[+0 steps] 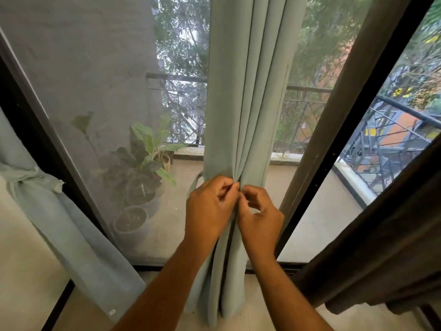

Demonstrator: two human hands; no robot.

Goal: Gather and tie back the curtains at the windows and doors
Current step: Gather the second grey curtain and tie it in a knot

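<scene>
**Currently: Middle Curtain Gathered at Waist Height**

The pale green curtain (241, 91) is bunched into folds before the mesh door (95, 115). The left hand (210, 206) and right hand (260, 216) are held together at the gather, fingers curled and pinching the fabric. A tie-back loop (196, 181) is seen just left of the hands. A second curtain (47, 199) is knotted at far left.

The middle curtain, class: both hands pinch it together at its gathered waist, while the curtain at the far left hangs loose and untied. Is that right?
Not quite. The head view shows the left curtain already tied back in a knot. The rest holds: the left hand and right hand both pinch the middle curtain at its gathered waist.
</scene>
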